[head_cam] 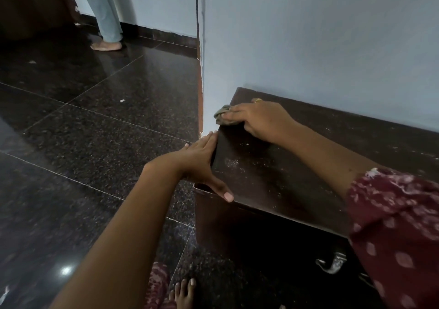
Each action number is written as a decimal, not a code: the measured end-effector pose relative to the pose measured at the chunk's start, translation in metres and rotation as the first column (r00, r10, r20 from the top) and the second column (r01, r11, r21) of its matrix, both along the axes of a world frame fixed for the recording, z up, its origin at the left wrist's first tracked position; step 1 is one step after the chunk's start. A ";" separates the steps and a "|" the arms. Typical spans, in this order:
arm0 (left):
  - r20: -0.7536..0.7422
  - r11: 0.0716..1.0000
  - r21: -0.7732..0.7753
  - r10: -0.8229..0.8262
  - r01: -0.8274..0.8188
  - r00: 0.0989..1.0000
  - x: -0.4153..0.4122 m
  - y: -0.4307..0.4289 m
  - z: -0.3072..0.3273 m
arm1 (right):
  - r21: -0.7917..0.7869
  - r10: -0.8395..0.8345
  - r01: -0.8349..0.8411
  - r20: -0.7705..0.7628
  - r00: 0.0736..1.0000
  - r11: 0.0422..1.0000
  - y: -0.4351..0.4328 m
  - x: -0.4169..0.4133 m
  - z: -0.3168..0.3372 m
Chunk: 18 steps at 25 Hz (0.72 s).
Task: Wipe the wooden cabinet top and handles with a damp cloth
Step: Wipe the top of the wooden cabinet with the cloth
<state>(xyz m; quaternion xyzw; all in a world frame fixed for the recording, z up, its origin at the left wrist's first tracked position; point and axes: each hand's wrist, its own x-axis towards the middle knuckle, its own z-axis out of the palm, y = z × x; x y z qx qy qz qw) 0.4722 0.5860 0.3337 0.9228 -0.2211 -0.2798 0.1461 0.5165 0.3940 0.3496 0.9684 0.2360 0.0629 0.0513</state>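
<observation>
Dark granite floor (99, 123), pale wall corner. We judged cloth (223, 113) soft, limp; right hand (259, 120) grip closed on it, bunched. Left hand (202, 163) flat, open, braced against cabinet top (297, 166) edge.

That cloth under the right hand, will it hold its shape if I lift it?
Probably not. The cloth bunches in soft folds past the right hand, so it likely flops. It looks thin and small, likely light. Pressed on the cabinet top, it should slide rather than roll.

Maroon sleeve (394, 225) with pale leaf print, gold ring (257, 100), matching printed garment (158, 282) below.
</observation>
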 end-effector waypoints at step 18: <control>0.023 0.954 -0.237 0.196 -0.185 0.980 0.009 -0.014 -0.005 | -0.004 -0.407 0.407 0.015 0.913 0.913 0.004 0.038 0.009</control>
